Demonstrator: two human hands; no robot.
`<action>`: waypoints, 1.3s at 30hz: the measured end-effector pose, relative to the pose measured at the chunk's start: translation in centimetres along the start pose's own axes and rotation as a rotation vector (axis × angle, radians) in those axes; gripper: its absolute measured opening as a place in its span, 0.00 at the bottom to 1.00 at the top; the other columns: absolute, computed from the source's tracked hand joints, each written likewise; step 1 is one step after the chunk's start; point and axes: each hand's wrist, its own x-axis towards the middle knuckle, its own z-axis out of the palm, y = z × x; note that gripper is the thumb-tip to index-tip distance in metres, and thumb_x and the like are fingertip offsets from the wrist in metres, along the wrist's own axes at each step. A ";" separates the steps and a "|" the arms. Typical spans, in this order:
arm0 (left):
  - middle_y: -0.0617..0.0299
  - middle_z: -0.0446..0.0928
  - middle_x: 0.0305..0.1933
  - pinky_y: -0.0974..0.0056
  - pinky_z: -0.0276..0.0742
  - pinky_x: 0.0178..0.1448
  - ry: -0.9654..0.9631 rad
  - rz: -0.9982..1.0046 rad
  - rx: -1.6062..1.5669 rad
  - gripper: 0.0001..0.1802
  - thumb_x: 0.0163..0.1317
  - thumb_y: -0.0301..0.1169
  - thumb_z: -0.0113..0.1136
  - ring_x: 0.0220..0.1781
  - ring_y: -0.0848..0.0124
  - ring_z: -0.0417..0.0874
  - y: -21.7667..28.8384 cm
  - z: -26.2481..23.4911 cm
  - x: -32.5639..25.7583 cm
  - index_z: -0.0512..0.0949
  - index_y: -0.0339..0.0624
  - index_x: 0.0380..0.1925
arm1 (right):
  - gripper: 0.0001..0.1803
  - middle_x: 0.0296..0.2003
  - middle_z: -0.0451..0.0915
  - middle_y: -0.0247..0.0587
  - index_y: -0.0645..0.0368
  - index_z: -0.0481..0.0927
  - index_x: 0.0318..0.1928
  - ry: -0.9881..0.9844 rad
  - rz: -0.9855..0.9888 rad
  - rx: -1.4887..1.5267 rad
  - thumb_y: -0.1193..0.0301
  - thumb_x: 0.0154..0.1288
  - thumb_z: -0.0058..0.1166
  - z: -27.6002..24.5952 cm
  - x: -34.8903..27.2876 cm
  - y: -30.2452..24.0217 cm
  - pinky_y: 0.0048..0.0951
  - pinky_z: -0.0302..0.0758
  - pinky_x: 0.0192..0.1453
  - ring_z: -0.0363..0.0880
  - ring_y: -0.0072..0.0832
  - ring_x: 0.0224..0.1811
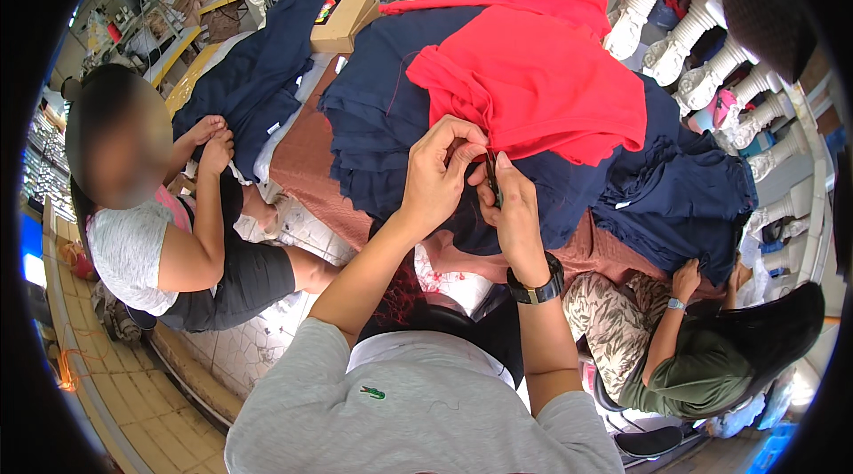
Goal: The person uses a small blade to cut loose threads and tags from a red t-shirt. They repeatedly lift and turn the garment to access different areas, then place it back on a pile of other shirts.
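Note:
A red garment (542,83) lies spread over a thick stack of navy garments (369,132) in front of me. My left hand (444,174) is closed, with thumb and forefinger pinching at the near edge of the red fabric. Right beside it, my right hand (511,203) is closed around small dark thread snips (493,179). The tips of the snips point up toward the pinched spot, where the fingers partly hide them. A loose red thread (397,87) trails over the navy cloth left of the red garment.
Brown cloth (306,167) covers the table. A cardboard box (346,10) stands at the far left. One person (160,234) sits at the left by a navy garment (258,74); another (711,350) at the right handles navy cloth (680,199). White balusters (644,7) line the far side.

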 end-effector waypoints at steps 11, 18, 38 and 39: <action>0.59 0.79 0.36 0.69 0.76 0.41 -0.062 -0.009 -0.004 0.04 0.67 0.22 0.62 0.35 0.74 0.80 0.7 -0.5 0.2 0.77 0.34 0.34 | 0.27 0.15 0.61 0.22 0.58 0.72 0.26 0.051 -0.044 -0.082 0.54 0.82 0.42 0.0 1.5 0.2 0.23 0.50 0.19 0.56 0.11 0.16; 0.60 0.79 0.37 0.69 0.76 0.41 0.053 -0.021 -0.089 0.03 0.66 0.19 0.62 0.37 0.75 0.80 -0.8 0.0 0.0 0.77 0.34 0.35 | 0.29 0.16 0.60 0.22 0.59 0.71 0.25 0.049 -0.030 -0.077 0.54 0.83 0.38 0.1 1.0 0.4 0.24 0.49 0.20 0.54 0.12 0.16; 0.53 0.80 0.39 0.59 0.78 0.47 -0.536 0.014 0.319 0.10 0.57 0.11 0.56 0.42 0.58 0.83 5.8 -5.6 -1.1 0.80 0.31 0.37 | 0.24 0.18 0.61 0.21 0.60 0.75 0.28 0.205 -0.053 -0.078 0.57 0.80 0.47 -1.5 -1.4 -2.1 0.23 0.49 0.22 0.52 0.11 0.20; 0.52 0.79 0.40 0.59 0.78 0.47 -0.542 -0.027 0.354 0.10 0.59 0.11 0.56 0.42 0.56 0.82 6.9 -5.7 -1.5 0.80 0.31 0.38 | 0.22 0.19 0.63 0.21 0.61 0.76 0.29 0.237 -0.090 -0.118 0.59 0.79 0.49 -1.5 -1.2 -2.1 0.22 0.49 0.23 0.53 0.11 0.21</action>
